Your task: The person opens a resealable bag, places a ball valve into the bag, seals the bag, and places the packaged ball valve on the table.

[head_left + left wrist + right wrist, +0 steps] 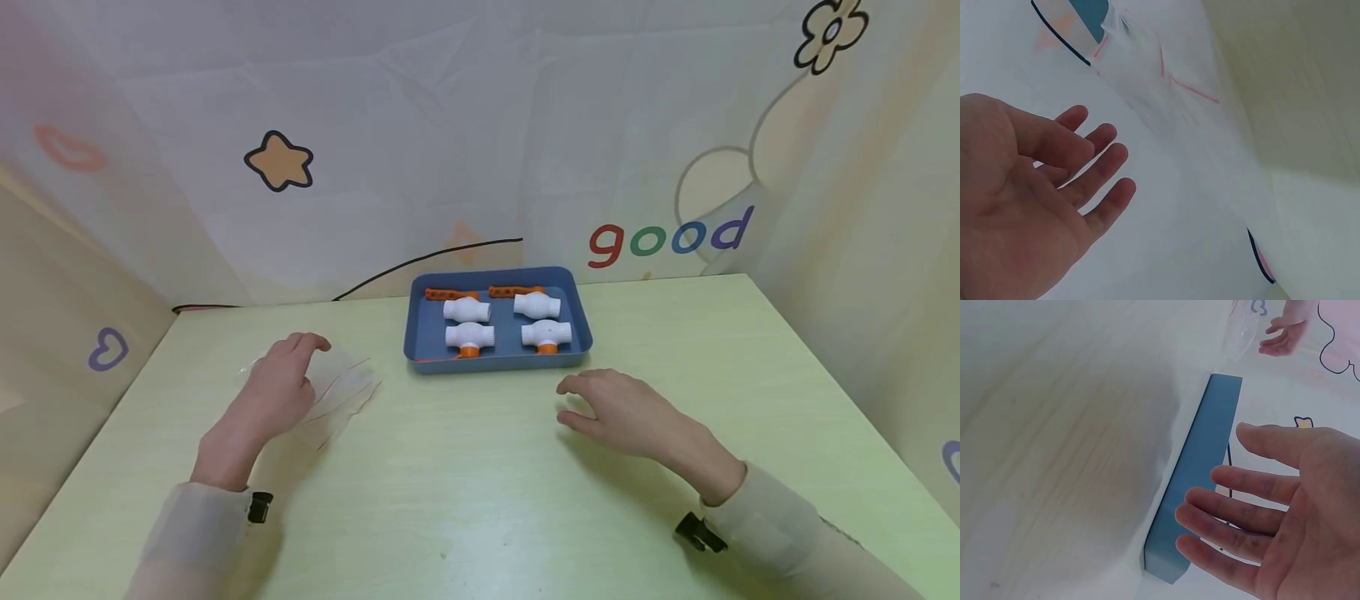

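Observation:
My left hand [279, 385] is over the clear plastic bags [347, 398] at the left of the table, its fingers loosely bent and nothing in them. Red lines run across the bags [1166, 94], which lie beyond the fingertips in the left wrist view. On the right, my right hand [626, 414] hovers above the table in front of the tray's right corner, fingers spread and palm bare. A blue tray [498, 364] at the back holds several white plastic ball valves [467, 311] in two rows, with orange handles [450, 294]. The tray's side [1200, 450] shows beyond the right fingers.
The pale wooden table [480, 483] ends at the back against a printed cloth [480, 142]. A black line [420, 262] on the cloth slopes down behind the tray. Dark clips [701, 532] are attached at both cuffs.

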Demonstrator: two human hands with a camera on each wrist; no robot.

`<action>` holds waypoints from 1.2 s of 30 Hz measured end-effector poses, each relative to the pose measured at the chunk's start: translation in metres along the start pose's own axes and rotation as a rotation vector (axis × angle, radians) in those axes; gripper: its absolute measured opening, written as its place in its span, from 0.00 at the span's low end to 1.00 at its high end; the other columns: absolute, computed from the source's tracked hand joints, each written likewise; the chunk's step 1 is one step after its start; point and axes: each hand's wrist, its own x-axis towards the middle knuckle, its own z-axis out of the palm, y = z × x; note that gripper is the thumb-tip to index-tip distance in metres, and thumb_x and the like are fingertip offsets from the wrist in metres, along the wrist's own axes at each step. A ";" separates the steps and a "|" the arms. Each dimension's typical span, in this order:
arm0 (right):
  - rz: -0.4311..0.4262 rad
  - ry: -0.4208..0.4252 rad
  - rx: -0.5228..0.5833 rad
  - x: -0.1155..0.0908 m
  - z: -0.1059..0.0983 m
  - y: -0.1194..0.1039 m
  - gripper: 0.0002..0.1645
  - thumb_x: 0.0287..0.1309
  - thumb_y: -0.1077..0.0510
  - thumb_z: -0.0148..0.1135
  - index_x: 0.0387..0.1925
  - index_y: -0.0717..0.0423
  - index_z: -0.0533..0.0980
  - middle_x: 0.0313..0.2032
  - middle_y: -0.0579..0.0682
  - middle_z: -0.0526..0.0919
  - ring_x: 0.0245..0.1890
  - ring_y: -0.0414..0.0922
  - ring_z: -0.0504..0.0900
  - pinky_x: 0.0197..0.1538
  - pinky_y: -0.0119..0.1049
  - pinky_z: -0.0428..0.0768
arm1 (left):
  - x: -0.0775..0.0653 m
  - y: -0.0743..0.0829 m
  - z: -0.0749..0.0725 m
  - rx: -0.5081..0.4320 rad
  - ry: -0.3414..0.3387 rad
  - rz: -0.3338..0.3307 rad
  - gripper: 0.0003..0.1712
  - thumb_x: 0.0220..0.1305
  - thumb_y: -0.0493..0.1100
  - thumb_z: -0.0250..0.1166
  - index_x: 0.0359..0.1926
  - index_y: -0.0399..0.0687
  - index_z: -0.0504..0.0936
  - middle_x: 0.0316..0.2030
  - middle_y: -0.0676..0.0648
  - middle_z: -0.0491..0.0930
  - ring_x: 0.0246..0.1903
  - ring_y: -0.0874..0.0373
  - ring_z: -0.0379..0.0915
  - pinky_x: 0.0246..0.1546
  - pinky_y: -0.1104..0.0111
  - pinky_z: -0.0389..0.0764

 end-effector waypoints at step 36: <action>-0.007 0.001 0.007 -0.001 0.000 0.000 0.19 0.66 0.52 0.70 0.53 0.59 0.82 0.48 0.53 0.86 0.50 0.53 0.84 0.54 0.52 0.82 | -0.010 -0.026 0.009 0.050 -0.238 -0.060 0.31 0.66 0.27 0.55 0.71 0.39 0.69 0.67 0.27 0.64 0.63 0.25 0.60 0.55 0.25 0.59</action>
